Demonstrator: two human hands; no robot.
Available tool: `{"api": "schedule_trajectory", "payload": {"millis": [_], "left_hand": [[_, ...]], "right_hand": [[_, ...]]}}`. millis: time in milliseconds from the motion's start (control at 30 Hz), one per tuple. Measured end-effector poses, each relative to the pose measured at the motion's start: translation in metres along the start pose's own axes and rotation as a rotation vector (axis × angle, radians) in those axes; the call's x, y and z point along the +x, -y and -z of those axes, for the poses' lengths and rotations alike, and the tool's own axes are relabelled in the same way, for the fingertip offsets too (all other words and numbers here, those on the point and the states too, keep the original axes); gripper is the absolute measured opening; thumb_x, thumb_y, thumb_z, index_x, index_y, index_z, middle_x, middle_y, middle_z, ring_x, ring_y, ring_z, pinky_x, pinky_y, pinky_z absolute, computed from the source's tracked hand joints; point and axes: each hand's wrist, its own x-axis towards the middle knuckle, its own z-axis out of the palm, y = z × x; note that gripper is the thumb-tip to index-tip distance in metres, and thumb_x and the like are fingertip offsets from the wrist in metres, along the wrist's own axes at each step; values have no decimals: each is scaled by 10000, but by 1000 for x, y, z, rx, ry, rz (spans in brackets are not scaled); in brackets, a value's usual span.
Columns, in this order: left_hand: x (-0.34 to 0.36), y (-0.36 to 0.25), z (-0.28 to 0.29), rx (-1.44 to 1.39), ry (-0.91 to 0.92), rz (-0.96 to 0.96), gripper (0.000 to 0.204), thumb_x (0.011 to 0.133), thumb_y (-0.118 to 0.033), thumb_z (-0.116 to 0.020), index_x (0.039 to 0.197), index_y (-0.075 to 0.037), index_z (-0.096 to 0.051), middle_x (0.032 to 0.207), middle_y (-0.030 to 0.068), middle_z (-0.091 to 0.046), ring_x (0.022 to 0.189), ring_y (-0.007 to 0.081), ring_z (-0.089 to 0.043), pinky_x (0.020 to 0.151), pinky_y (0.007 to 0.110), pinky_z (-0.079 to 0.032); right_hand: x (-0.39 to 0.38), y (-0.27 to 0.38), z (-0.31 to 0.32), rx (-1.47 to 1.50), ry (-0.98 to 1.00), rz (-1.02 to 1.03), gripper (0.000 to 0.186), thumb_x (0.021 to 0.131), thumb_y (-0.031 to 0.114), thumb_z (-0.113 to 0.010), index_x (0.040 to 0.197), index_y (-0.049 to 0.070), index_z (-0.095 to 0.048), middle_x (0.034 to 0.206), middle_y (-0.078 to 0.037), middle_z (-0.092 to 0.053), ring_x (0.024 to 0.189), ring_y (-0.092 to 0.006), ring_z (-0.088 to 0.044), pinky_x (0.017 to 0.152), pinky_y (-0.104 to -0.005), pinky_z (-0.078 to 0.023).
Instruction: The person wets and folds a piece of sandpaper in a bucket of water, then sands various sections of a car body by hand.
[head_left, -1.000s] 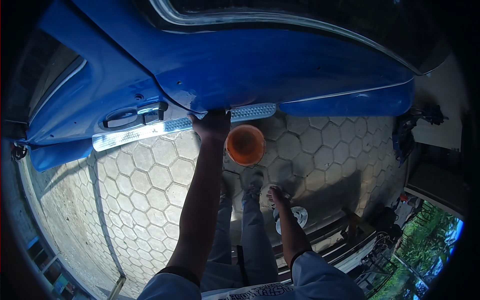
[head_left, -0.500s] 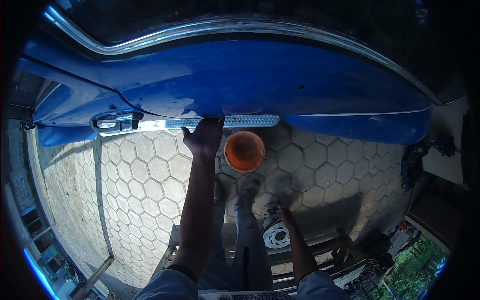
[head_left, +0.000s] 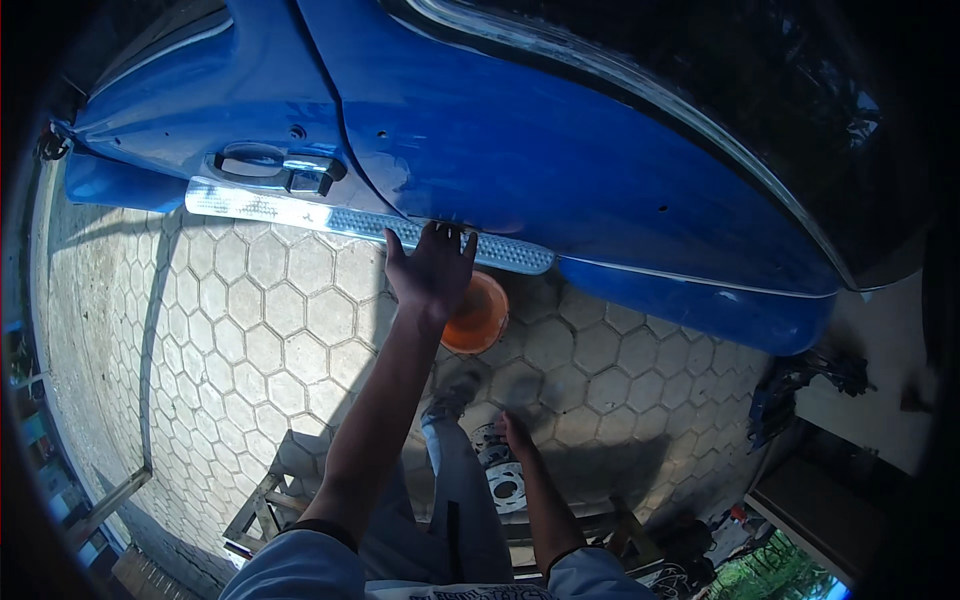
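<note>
My left hand (head_left: 432, 270) reaches to the lower edge of a blue car door (head_left: 520, 160), fingers spread, their tips against it just above the silver, textured side step (head_left: 250, 203). An orange bucket (head_left: 482, 320) stands on the paving below, partly behind that hand. My right hand (head_left: 515, 432) hangs low beside my legs, near some round, perforated metal discs (head_left: 508, 490); its fingers are partly hidden in shadow. A chrome handle (head_left: 310, 172) is on the body to the left.
Hexagonal pavers (head_left: 304, 330) cover the ground. My shoe (head_left: 452, 395) is below the bucket. A metal frame (head_left: 262, 512) lies behind me. Dark objects (head_left: 800, 390) and a wooden board (head_left: 800, 500) are at the right, with greenery at the lower right.
The view has swung, so the car's body now slopes down toward the right. My left hand's fingers look more spread, and this hand now covers part of the bucket.
</note>
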Motion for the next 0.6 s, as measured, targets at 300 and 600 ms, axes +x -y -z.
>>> {"api": "schedule_trajectory", "payload": {"millis": [300,600], "left_hand": [[-37,45,-37,495,-19,10,802,1018,-612,-204,1494,31,-263,1553,163,-296,1487,244,-191,1219,447,-79],[-31,-11,-42,607,1,186,939,982,-683,-225,1469,119,-244,1537,254,-294,1470,340,-226,1216,447,-164]], "right_hand": [[-110,232,-54,542,163,629,638,1006,529,-426,1416,39,-431,1342,-146,-563,1214,-255,-567,1034,-412,-400],[-111,380,-54,627,269,819,479,991,435,-510,1287,61,-557,1134,-80,-667,1072,-194,-636,897,-344,-457]]}}
